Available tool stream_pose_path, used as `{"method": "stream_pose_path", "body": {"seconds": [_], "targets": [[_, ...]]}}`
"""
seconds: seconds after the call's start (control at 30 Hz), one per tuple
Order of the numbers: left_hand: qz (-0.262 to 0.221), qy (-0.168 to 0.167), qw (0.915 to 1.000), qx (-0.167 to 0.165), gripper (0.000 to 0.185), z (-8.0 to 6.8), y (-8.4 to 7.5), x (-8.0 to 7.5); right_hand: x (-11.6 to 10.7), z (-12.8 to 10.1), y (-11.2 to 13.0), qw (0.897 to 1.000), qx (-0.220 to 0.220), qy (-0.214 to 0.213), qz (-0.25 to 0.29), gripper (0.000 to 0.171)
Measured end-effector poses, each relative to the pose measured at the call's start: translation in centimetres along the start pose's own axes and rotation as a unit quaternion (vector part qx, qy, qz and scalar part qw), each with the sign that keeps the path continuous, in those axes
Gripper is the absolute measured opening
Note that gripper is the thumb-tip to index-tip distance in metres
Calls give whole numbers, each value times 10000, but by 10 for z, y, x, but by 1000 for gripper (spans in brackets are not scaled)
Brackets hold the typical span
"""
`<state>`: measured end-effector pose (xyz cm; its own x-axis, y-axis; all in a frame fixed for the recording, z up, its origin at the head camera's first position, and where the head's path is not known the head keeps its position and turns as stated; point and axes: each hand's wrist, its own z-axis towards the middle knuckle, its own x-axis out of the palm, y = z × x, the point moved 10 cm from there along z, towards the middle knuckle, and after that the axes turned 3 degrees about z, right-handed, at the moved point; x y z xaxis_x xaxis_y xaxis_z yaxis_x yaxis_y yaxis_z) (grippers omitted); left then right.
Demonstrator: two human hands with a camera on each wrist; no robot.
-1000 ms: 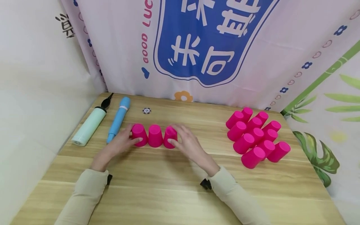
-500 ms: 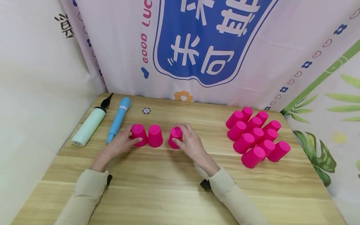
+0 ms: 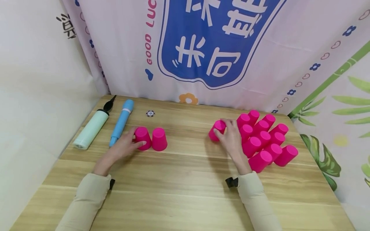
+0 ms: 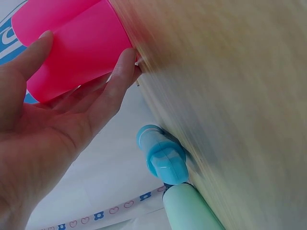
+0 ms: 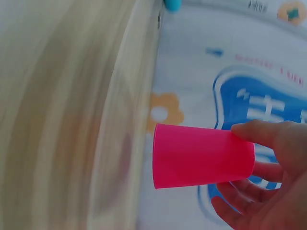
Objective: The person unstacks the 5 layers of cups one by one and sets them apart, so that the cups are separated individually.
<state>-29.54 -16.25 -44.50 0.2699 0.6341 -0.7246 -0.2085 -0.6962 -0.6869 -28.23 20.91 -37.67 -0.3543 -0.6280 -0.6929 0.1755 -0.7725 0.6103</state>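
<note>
Thumb and fingers of my left hand hold a pink cup that stands upside down at the left. A second upside-down pink cup is just right of it. My right hand grips another pink cup near its narrow end, bottom up, left of the cluster of pink cups. In the right wrist view the gripped cup shows its whole side, its wide rim apart from the wooden surface. The left wrist view shows the left-hand cup between thumb and fingers.
A mint-green hand pump with a black nozzle and a blue tube-shaped pump lie at the table's left. Behind the two cups lies a poker chip. A printed curtain hangs along the table's back edge.
My right hand has carried its cup rightward, away from the row of three, up beside the cluster. The left hand stays on its cup; the middle cup has not moved.
</note>
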Motion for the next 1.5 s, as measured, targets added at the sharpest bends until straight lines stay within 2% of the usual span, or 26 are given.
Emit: {"method": "stream_pose_path", "body": {"seconds": [0.17,0.33,0.63,0.9,1.03,1.13,1.2,1.33,1.5], "targets": [[34,-17,10000,-5,59,0,3,1,-4,5,-29,9994,330,-87,-48,52],[8,-28,10000,4,59,-1,2,0,-5,9,-43,9985,524,-129,-77,51],[33,-60,9999,94,60,0,-1,-1,-8,14,-55,9970,757,-149,-6,50],[86,-94,9998,139,60,1,-1,-2,-11,14,-51,9978,616,-230,-72,48],[67,-57,9999,117,60,0,-1,-1,-22,12,-30,9976,199,-665,48,43],[90,-56,9999,124,60,-1,-2,-2,-28,9,0,9935,-417,-1000,341,40],[111,-62,9998,136,60,-2,-3,-3,-24,7,24,9895,-852,-1006,600,39],[108,-69,9998,143,60,-1,-4,-3,5,0,63,9808,-1515,-550,1096,37],[29,-42,9998,166,59,0,-3,-1,63,-15,103,9685,-1975,461,1448,39]]}}
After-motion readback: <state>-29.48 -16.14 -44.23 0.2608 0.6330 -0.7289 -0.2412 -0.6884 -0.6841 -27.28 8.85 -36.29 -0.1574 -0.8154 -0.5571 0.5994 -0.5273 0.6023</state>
